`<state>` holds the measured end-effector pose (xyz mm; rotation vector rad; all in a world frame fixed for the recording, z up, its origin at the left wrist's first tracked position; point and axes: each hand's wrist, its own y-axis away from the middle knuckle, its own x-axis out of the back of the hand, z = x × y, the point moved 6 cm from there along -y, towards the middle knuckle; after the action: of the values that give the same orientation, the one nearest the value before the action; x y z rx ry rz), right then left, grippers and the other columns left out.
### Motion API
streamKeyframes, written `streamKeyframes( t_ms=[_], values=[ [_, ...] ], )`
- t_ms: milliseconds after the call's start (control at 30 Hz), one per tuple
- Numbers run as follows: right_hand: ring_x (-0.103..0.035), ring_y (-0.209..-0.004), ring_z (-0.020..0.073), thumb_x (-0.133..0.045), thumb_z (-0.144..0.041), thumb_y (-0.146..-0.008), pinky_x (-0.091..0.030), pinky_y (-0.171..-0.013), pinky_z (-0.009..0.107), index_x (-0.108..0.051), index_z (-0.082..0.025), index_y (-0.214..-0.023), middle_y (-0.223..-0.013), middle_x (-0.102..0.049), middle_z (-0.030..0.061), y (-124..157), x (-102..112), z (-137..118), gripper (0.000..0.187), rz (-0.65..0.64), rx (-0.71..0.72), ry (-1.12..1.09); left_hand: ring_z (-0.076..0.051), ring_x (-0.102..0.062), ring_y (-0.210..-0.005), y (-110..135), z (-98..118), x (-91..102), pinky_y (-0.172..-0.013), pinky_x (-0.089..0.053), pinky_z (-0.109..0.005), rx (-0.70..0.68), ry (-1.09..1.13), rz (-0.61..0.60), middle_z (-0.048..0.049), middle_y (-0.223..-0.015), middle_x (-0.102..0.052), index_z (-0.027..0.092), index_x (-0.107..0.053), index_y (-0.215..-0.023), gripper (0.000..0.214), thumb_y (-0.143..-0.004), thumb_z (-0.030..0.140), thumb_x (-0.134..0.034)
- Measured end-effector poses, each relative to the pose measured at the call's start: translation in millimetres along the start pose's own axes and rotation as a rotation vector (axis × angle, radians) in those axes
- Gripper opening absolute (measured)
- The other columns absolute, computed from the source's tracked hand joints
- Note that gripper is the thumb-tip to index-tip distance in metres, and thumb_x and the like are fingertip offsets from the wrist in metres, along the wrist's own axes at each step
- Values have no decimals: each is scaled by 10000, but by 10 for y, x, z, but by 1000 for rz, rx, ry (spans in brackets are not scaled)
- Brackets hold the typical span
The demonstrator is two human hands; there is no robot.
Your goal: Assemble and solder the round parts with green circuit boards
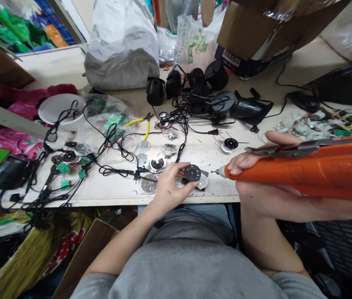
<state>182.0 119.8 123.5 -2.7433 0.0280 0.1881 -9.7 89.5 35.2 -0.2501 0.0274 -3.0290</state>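
Observation:
My left hand [172,182] pinches a small round black disc [192,172] between thumb and fingers, just above the bench. Under and beside the disc sits a silvery metal part [203,181] on a dark base, partly covered by it. My right hand [244,162] is wrapped round the front of an orange power screwdriver [303,166]. Its bit points left, a short way from the disc and not touching it. Left of my left hand stands a round tub of small screws [148,183]. A white round part with a black disc [157,162] lies behind the tub.
Black lamp housings [196,78] and tangled black cables [182,120] lie across the back. Yellow-handled pliers [147,124] rest mid-bench. Another black disc assembly [230,144] lies behind the screwdriver tip. Loose green boards [65,183] are at left; a pile of small parts [322,122] is at right.

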Motion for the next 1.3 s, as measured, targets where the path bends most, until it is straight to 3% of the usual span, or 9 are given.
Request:
streamKeyframes(
  t_ms=[100,233,467,667,833,1033,1300],
  values=[
    [-597,-531,264,-521,-979,-638,-501,-464,446,-761,-373,-1108,-681,-623,54,0,75,-20,804,80,-4,-103,-226,-623,-897,28,65,-157,-840,-525,-367,-183,-249,-137,-74,-956,-672,205,-719,-1112,380,-740,221,-796],
    [-610,-565,264,-538,-951,-675,-521,-509,442,-761,-384,-1097,-686,-642,41,31,36,-77,741,45,-52,-80,-252,-606,-967,29,16,-274,-869,-518,-385,-252,-356,-187,-84,-1016,-630,201,-696,-1132,419,-722,198,-783],
    [-599,-620,256,-255,-925,-826,-505,-600,452,-696,-359,-1219,-826,-647,62,140,-28,-9,818,3,-36,-127,-255,-622,-1008,16,-27,-295,-906,-518,-394,-285,-389,-200,-84,-1050,-648,190,-659,-1088,354,-745,169,-745],
    [-610,-618,252,-296,-905,-837,-518,-623,439,-699,-324,-1211,-788,-655,53,94,-121,-6,800,-102,-22,-188,-245,-626,-1001,34,-30,-320,-901,-529,-399,-352,-427,-190,-78,-1051,-657,178,-634,-1098,357,-757,164,-738],
    [-635,-623,259,-508,-952,-690,-556,-677,474,-701,-334,-1189,-914,-707,75,82,-122,66,817,-133,-82,-133,-246,-622,-995,35,-52,-327,-898,-532,-406,-362,-418,-193,-84,-1060,-663,176,-634,-1099,346,-768,169,-736],
    [-635,-606,253,-479,-947,-715,-550,-654,454,-683,-320,-1220,-824,-685,58,77,-157,140,831,-192,-38,-146,-252,-624,-1017,37,-58,-326,-912,-528,-409,-343,-397,-215,-93,-1073,-669,167,-635,-1105,335,-781,180,-721],
    [-621,-612,245,-371,-1005,-672,-525,-601,454,-598,-324,-1218,-1043,-680,117,82,-108,229,902,-182,-79,-11,-247,-626,-1013,38,-85,-325,-920,-523,-404,-310,-407,-209,-73,-1056,-668,195,-636,-1105,346,-775,195,-743]
  ],
)
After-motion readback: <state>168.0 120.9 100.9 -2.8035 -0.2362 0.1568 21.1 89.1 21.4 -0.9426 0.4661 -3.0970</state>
